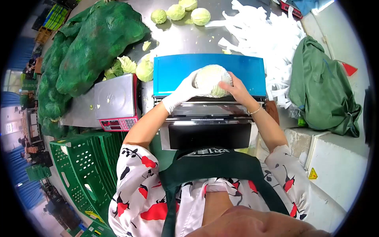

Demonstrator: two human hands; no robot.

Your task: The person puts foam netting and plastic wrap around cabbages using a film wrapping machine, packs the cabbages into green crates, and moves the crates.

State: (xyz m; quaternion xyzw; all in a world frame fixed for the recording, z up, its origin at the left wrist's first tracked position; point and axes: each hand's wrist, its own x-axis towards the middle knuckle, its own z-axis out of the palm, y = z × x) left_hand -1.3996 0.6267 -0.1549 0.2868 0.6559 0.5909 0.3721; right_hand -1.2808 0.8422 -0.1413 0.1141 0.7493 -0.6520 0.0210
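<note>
Between my two hands is a pale cabbage (pixel 212 81) that looks wrapped in clear film. My left hand (pixel 185 90), in a white glove, presses against its left side. On the right side, the bare fingers of my right hand (pixel 237 89) curl round it. Both hands are over the front part of a wrapping machine with a blue top (pixel 177 75). Below them runs the machine's metal bar (pixel 209 109), and a dark panel (pixel 209 136) faces my apron. The cabbage's underside is hidden.
Left of the machine stands a scale (pixel 114 96) beside green mesh sacks (pixel 98 47). Loose cabbages (pixel 175 12) lie at the back and near the scale. White strips (pixel 260 35) pile up at right, next to a green cloth cover (pixel 319 91). Green crates (pixel 79 170) stand lower left.
</note>
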